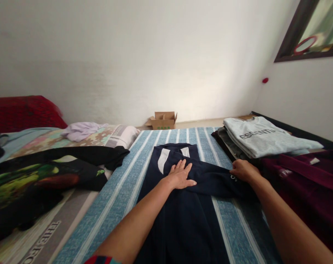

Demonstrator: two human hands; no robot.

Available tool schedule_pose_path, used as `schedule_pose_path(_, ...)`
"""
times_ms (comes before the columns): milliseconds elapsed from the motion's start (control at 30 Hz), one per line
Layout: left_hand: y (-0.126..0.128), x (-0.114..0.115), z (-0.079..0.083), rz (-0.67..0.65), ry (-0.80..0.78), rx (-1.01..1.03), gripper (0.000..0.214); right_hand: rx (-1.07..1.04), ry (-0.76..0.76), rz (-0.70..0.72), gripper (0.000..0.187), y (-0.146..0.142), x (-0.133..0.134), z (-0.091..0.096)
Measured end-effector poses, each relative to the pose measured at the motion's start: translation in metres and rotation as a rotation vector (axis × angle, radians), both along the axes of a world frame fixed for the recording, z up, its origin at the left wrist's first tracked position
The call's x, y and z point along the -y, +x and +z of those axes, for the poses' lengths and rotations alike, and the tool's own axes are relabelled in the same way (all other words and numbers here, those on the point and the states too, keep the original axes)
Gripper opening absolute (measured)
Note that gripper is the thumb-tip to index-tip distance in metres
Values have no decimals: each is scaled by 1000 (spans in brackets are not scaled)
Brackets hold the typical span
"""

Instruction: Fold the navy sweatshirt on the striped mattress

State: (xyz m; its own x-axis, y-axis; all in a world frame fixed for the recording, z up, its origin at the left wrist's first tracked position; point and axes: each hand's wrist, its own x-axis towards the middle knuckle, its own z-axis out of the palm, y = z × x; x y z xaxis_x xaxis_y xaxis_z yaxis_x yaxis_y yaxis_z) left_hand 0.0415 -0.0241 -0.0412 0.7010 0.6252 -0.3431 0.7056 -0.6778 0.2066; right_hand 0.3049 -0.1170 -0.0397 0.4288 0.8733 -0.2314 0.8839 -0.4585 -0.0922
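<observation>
A navy garment [182, 220] with white panels at its far end lies flat on a blue-striped bed sheet [119, 198]. One long navy sleeve or leg [213, 179] is folded across it toward the right. My left hand [180, 175] presses flat on the garment, fingers spread. My right hand [244, 170] sits at the far right end of the folded part, fingers curled over the navy fabric. Beyond that hand is a stack of folded clothes topped by a grey "ESSENTIAL" T-shirt [262, 137].
A maroon garment [298, 187] lies to the right. On the left are a black printed garment [31, 179], a pillow [122, 136], a lilac cloth [81, 131] and a red blanket [23, 112]. A cardboard box [162, 121] stands on the floor by the wall.
</observation>
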Motion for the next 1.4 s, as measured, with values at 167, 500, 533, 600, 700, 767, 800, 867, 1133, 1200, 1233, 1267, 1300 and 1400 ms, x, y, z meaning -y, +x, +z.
schedule_pose_path(167,6,-8,8,27,9,-42,113,104,56,30,17,-26,7,10)
schedule_pose_path(500,20,-60,10,22,243,132,32,158,341,617,21,-163,23,9)
schedule_pose_path(533,20,-59,7,25,261,135,34,172,332,613,24,-169,22,5)
schedule_pose_path(600,18,-56,1,26,295,144,37,186,303,598,27,-177,20,-3)
schedule_pose_path(700,15,-53,-9,23,327,160,38,192,276,574,28,-178,18,-8)
schedule_pose_path(767,13,-52,-15,22,338,169,36,200,282,550,27,-176,18,-9)
schedule_pose_path(800,13,-53,-18,21,341,171,36,207,283,543,27,-174,18,-9)
schedule_pose_path(867,13,-55,-23,17,340,173,34,209,281,541,25,-170,19,-8)
schedule_pose_path(1133,17,-61,-27,14,325,163,35,129,260,595,21,-159,26,-4)
schedule_pose_path(1200,16,-60,-28,17,330,162,36,127,268,574,20,-161,28,-2)
schedule_pose_path(1233,16,-59,-28,21,334,163,35,134,291,558,21,-163,29,-2)
schedule_pose_path(1267,15,-59,-29,27,339,163,35,147,322,547,23,-167,29,-2)
schedule_pose_path(1300,15,-58,-30,34,343,162,35,161,358,547,27,-170,28,-2)
schedule_pose_path(1400,13,-56,-30,52,348,153,34,195,444,595,31,-183,20,-5)
